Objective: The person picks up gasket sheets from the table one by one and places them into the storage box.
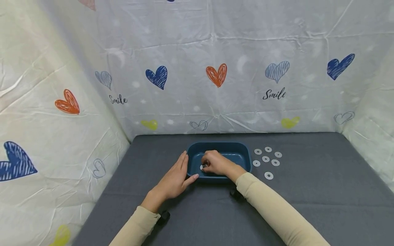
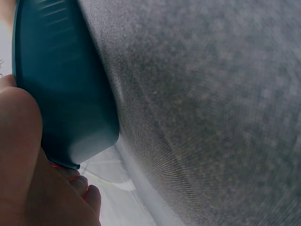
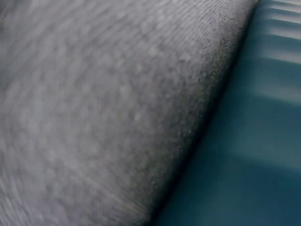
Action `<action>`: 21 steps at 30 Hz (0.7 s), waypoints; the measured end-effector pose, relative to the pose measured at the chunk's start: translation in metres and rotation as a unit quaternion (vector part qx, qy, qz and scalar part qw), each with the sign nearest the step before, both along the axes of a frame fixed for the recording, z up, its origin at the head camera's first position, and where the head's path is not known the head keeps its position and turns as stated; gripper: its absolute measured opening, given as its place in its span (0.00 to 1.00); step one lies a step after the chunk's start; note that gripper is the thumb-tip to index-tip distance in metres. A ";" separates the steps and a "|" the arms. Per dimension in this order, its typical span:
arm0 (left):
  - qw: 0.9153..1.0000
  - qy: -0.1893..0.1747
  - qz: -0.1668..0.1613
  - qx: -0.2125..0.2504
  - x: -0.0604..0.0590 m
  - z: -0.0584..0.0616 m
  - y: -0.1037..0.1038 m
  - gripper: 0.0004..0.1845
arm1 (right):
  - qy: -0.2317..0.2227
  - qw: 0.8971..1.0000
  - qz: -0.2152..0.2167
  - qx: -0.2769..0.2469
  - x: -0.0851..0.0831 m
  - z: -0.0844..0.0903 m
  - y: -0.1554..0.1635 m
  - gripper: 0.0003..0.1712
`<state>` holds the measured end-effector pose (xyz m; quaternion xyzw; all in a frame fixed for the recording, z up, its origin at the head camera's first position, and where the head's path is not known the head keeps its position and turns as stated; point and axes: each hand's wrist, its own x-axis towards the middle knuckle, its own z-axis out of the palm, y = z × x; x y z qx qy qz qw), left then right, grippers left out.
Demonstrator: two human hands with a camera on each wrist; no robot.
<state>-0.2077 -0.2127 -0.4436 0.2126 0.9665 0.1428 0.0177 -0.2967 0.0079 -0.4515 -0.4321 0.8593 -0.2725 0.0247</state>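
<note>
A dark blue tub [image 1: 240, 147] sits on the grey table [image 1: 307, 198] near the back. My right hand [image 1: 213, 162] reaches into it and pinches a white ring [image 1: 202, 167] low inside. My left hand [image 1: 176, 178] lies flat with straight fingers against the tub's left wall, thumb along its front corner. In the left wrist view the tub's outer wall [image 2: 61, 84] fills the upper left beside my palm [image 2: 23, 155]. The right wrist view shows only the blurred tub side [image 3: 254, 141] and table cloth [image 3: 94, 117].
Several more white rings [image 1: 266, 159] lie on the cloth just right of the tub, one [image 1: 268, 175] nearer to me. Sheets printed with hearts wall in the table at the back [image 1: 215, 75] and on both sides.
</note>
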 end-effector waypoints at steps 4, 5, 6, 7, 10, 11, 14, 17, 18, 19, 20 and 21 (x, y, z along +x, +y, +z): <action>1.000 0.001 -0.001 0.003 0.001 0.000 0.000 0.51 | -0.013 1.000 -0.007 -0.003 0.002 0.002 0.003 0.14; 1.000 0.001 0.000 0.004 0.001 0.000 0.000 0.51 | -0.015 1.000 -0.008 -0.003 0.003 0.004 0.004 0.15; 1.000 0.001 0.001 0.004 0.001 0.000 0.000 0.51 | -0.018 1.000 -0.011 -0.003 0.004 0.006 0.006 0.16; 1.000 0.001 0.000 0.005 0.000 0.000 0.000 0.51 | -0.023 1.000 -0.013 -0.005 0.005 0.008 0.008 0.17; 1.000 -0.002 0.005 0.002 0.000 -0.001 0.001 0.52 | -0.034 0.999 -0.016 -0.015 0.010 0.014 0.016 0.18; 1.000 -0.003 0.006 0.001 0.000 -0.001 0.001 0.52 | -0.035 0.999 -0.016 -0.021 0.011 0.016 0.019 0.18; 1.000 -0.003 0.008 -0.002 -0.001 -0.002 0.001 0.52 | -0.034 0.999 -0.017 -0.029 0.015 0.023 0.028 0.18; 1.000 0.001 0.007 -0.002 -0.002 -0.001 0.001 0.52 | -0.026 0.999 -0.018 -0.025 0.020 0.031 0.037 0.19; 1.000 0.003 0.007 -0.002 -0.002 -0.001 0.001 0.52 | -0.024 0.999 -0.019 -0.022 0.022 0.034 0.040 0.19; 1.000 0.004 0.005 0.001 -0.002 -0.001 0.001 0.52 | -0.022 0.999 -0.020 -0.021 0.024 0.036 0.043 0.19; 1.000 0.005 0.004 0.004 -0.002 0.000 0.002 0.52 | -0.020 0.999 -0.023 -0.018 0.027 0.037 0.047 0.19; 1.000 0.005 0.003 0.004 -0.002 0.000 0.002 0.52 | -0.019 0.999 -0.026 -0.016 0.029 0.039 0.050 0.20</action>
